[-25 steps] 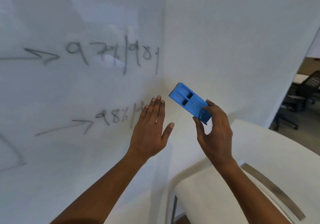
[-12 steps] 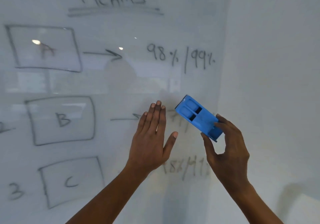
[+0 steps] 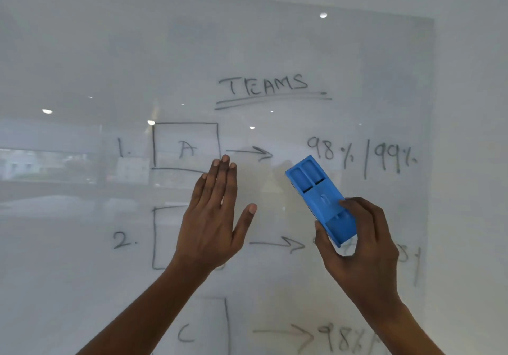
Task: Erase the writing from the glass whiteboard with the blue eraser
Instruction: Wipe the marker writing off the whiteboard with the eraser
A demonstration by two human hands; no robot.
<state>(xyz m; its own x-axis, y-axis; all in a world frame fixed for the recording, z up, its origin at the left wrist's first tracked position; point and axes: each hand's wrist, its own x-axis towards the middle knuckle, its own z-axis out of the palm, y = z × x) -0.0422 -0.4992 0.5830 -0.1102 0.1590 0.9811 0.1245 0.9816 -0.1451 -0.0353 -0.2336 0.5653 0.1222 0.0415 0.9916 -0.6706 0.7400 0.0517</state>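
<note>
The step in hand looks like the approach before the first wipe: the right hand [image 3: 360,247] pinches the lower end of the blue plastic eraser [image 3: 320,198], a long rectangular block with moulded pockets on its back, between the thumb on one long edge and the fingers on the other. The eraser is tilted, its upper end pointing up and to the left, and it is held in front of the large glass whiteboard [image 3: 110,52], just below the black marker figures "98% / 99%" [image 3: 360,156]. Whether its wiping face already touches the glass I cannot tell. The left hand [image 3: 211,217] is spread flat, fingers together and thumb apart, holding nothing, to the left of the eraser and over the lower right corner of the drawn box with the letter "A" [image 3: 187,145]. All the writing seems still in place: the underlined heading "TEAMS" [image 3: 265,85] above the eraser, the arrows, the numbers "1." and "2." far to its left, and a box with "C" [image 3: 187,332] below it. I judge that the next move calls for pressing the eraser flat on the glass and sweeping it across the figures with even pressure. The left hand covers part of the second box, so it would have to move away before that part is wiped. Reflected ceiling lights on the glass may hide faint marks.
</note>
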